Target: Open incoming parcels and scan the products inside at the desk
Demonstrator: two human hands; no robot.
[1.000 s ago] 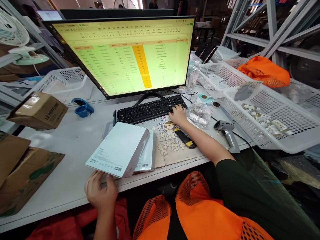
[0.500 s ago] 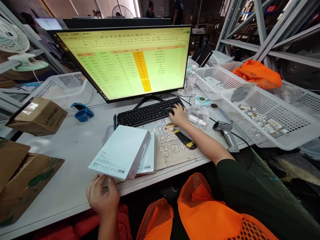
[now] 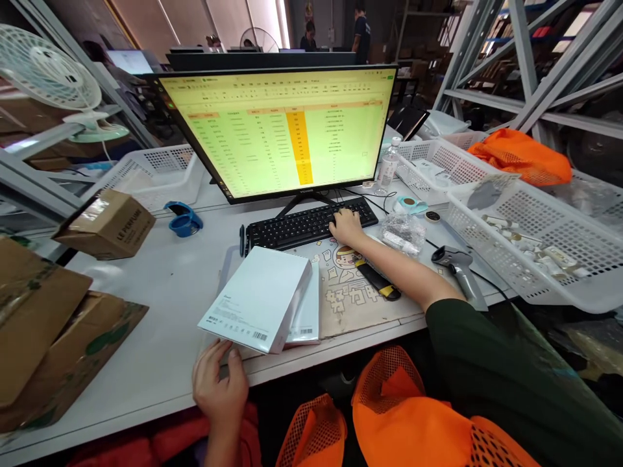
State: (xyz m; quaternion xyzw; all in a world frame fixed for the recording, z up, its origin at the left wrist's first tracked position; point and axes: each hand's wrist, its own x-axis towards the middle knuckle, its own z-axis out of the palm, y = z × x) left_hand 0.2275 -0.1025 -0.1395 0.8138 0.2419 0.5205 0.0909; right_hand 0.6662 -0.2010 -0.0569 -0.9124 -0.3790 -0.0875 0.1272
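Note:
My right hand (image 3: 346, 227) rests on the right half of a black keyboard (image 3: 296, 228), its fingers spread over the keys. Behind the keyboard stands a monitor (image 3: 233, 149) showing a spreadsheet with one orange column. At the front edge of the desk is my left hand (image 3: 219, 383), thumb apart from the loosely bent fingers, nothing in it. Just beyond its fingertips a white box (image 3: 256, 295) lies on top of a second white box (image 3: 307, 311). A black and yellow utility knife (image 3: 377, 280) lies on the printed desk mat (image 3: 360, 314) near my right forearm.
A barcode scanner (image 3: 460, 272), bubble wrap (image 3: 403, 232), a water bottle (image 3: 389, 165) and white baskets (image 3: 540, 285) stand on the right. Cardboard boxes (image 3: 109, 224), a blue tape dispenser (image 3: 185, 222) and a fan (image 3: 51, 68) are on the left. Several people are in the background.
My view has turned slightly left, so things sit further right. My right hand has moved left across the keys. My left hand stays by the white box.

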